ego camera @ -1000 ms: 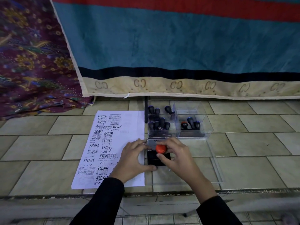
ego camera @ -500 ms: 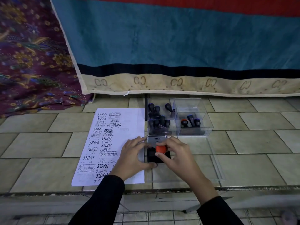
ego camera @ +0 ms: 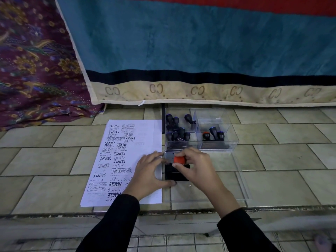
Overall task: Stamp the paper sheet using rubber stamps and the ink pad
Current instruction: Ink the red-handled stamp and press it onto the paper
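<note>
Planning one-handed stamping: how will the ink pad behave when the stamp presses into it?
The ink pad looks low and flat, so tipping seems unlikely. It probably slides easily on the smooth surface when the stamp presses; the left hand bracing its edges suggests that. Its open lid might flap if knocked.

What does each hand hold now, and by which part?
The right-hand grip pinches the stamp by its red knob; the left-hand grip holds the ink pad by its left side.
</note>
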Available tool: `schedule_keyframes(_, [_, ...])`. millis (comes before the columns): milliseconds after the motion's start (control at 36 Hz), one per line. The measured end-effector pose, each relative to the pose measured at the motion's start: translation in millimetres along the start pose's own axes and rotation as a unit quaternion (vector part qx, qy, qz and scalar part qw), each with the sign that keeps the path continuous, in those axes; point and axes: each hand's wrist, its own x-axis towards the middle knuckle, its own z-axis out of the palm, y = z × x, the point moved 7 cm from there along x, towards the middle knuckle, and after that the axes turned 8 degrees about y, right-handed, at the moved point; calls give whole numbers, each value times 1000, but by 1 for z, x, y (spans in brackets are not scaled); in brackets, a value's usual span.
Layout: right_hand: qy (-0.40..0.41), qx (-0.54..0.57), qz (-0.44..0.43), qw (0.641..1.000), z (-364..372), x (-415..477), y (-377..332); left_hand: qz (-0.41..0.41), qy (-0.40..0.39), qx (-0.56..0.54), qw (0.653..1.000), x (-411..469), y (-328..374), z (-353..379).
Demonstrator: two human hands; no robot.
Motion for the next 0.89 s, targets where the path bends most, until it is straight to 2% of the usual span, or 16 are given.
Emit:
schedule_keyframes(194, [-15,-7,5,1000,-1,-7,1,-5,-9,6,1000,-1,2,-2])
schedule_keyframes(278, [-28,-17,2,999,-2,-6,0,-66,-27,-75,995,-1,0,-5])
schedule_keyframes(389, [-13,-18,-15,1000,-8,-7,-9,-149,-15,-231,961,0,-5,-13])
schedule_keyframes(500, [32,54,-2,998,-15,-9,-22,-211,63,-325,920,3,-10,-27])
schedule_keyframes(611, [-15,99,-2,995,6,-19,-39,-196,184,-362,893,3,-15,-58])
schedule_keyframes(694, [-67,86,-15,994,28,-30,-47,-185,264,-355,878,-4,-31,-86])
schedule_keyframes(750, [-92,75,-24,993,41,-37,-50,-184,286,-318,885,-10,-47,-99])
schedule_keyframes(889, [-113,69,-35,991,59,-48,-55,-151,215,-78,962,-23,-80,-106])
